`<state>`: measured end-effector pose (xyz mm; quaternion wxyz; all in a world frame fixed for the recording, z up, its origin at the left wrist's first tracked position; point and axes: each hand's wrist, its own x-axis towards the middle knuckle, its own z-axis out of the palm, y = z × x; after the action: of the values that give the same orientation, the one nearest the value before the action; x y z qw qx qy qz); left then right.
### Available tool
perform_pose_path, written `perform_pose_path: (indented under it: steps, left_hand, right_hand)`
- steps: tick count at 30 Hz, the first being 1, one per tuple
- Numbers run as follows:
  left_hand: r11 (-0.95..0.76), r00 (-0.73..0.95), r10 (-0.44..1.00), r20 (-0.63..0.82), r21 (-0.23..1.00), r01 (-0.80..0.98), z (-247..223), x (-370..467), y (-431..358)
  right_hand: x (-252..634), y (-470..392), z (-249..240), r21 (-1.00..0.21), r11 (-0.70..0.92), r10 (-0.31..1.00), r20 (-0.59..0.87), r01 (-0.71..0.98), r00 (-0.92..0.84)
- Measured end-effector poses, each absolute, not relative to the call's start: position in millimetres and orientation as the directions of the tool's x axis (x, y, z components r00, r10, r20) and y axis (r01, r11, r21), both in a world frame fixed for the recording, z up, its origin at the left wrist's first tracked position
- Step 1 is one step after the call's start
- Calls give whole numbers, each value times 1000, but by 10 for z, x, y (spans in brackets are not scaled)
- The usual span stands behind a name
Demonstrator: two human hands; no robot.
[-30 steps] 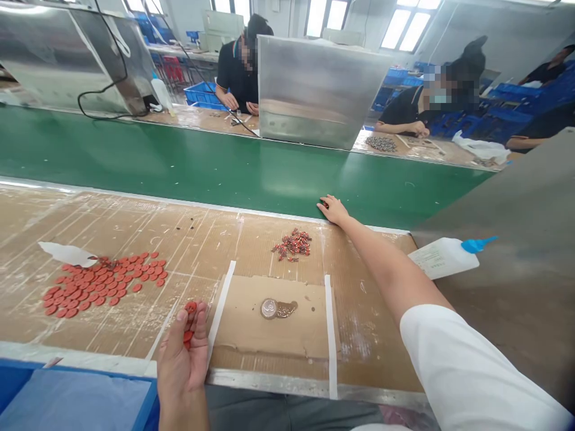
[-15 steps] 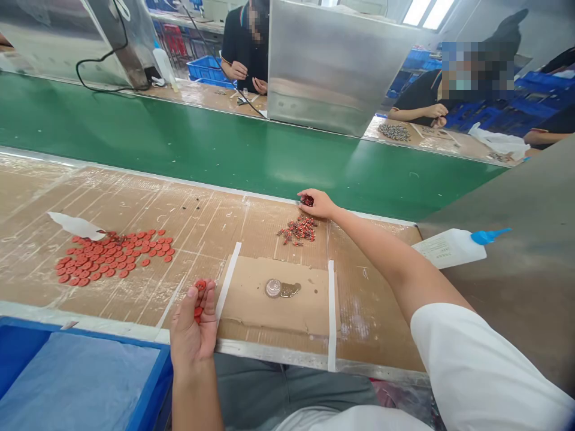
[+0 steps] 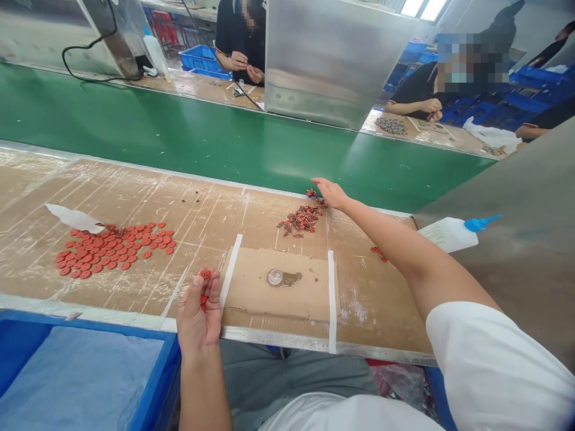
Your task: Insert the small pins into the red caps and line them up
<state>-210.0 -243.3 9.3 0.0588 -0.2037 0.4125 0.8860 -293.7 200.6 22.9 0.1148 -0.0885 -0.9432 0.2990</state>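
Two bare hands are seen at a brown cardboard-covered workbench (image 3: 215, 206), where a few round red discs (image 3: 205, 274) are gripped upright between the thumb and curled fingers of the left hand (image 3: 200, 308). The right hand (image 3: 331, 194), reached out to the bench's far edge, is held open with fingers extended; whether anything is kept in its palm cannot be told. Just beside and below its fingers, slender red-and-black parts (image 3: 300, 219) are heaped, with a few strewn right under the fingertips. To the left of the left hand, a broad spread of matching red discs (image 3: 108, 250) is laid out, topped at its far side by a crumpled white sheet (image 3: 74, 218). Nearer the body, a blue plastic crate (image 3: 169, 353) is placed left of the same hand. To that hand's right, a flat tan cardboard pad (image 3: 251, 272) is flanked by white tape strips, with a shiny round piece (image 3: 275, 277) and a wet smear seen on it. Beyond the right hand, a smooth green belt (image 3: 179, 129) is stretched; to its right, a white bottle with a blue nozzle (image 3: 449, 233) is seen past the forearm.
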Motion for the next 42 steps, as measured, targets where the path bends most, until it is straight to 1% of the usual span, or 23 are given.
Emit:
perform_pose_path:
  steps: [1,3,7,12,14,16,17,19,21,23,26,28,31,36,38,40,42]
  left_hand:
    - [-651,-909,-67,-411,708,-272,91,-2099,-2432]
    - [-653,-905,-78,-417,708,-270,92,-2096,-2426]
    - [-651,-902,-95,-422,712,-264,108,-2090,-2408]
    - [-629,-904,-103,-414,731,-263,103,-2081,-2398]
    - [-627,-909,-105,-403,736,-254,92,-2078,-2396]
    - [-625,-914,-102,-393,740,-248,82,-2076,-2394]
    - [-623,-916,-99,-390,742,-249,78,-2075,-2394]
    - [-624,-920,-91,-382,741,-246,72,-2072,-2395]
    - [-630,-923,-87,-375,738,-241,73,-2068,-2399]
    - [-644,-922,-80,-379,726,-242,81,-2061,-2408]
    - [-682,-920,-51,-389,686,-253,95,-2041,-2435]
    - [-699,-919,-29,-392,666,-262,100,-2020,-2461]
    - [-710,-917,-5,-398,647,-277,108,-1979,-2494]
    - [-727,-909,12,-417,621,-294,213,-1857,-2444]
    - [-727,-907,31,-420,613,-309,280,-1780,-2369]
    - [-717,-906,76,-416,608,-340,342,-1689,-2270]
    - [-703,-901,146,-408,598,-385,392,-1592,-2163]
  right_hand:
    - [-2959,2015,192,-570,815,216,129,106,-968]
    - [-3003,1982,119,-559,825,169,104,83,-980]
    - [-3069,1835,55,-538,843,107,133,19,-985]
    - [-2982,1744,148,-529,848,62,164,-35,-985]
    - [-2906,1730,191,-554,831,44,152,-48,-987]
    - [-2846,1720,223,-622,781,42,147,-59,-988]
    - [-2827,1717,235,-662,747,60,158,-61,-986]
    - [-2811,1720,253,-722,690,144,194,-42,-970]
    - [-2810,1734,262,-733,680,251,211,17,-945]
    - [-2799,1752,263,-691,714,325,188,111,-927]
    - [-2739,1758,243,-599,764,395,137,242,-909]
    - [-2677,1736,215,-574,762,438,118,299,-891]
    - [-2577,1676,165,-570,757,460,117,320,-880]
    - [-2417,1547,169,-583,768,415,136,266,-900]
    - [-2327,1420,251,-563,807,356,221,179,-908]
    - [-2183,1185,386,-501,865,252,395,22,-883]
    - [-1963,841,561,-443,885,148,564,-147,-813]
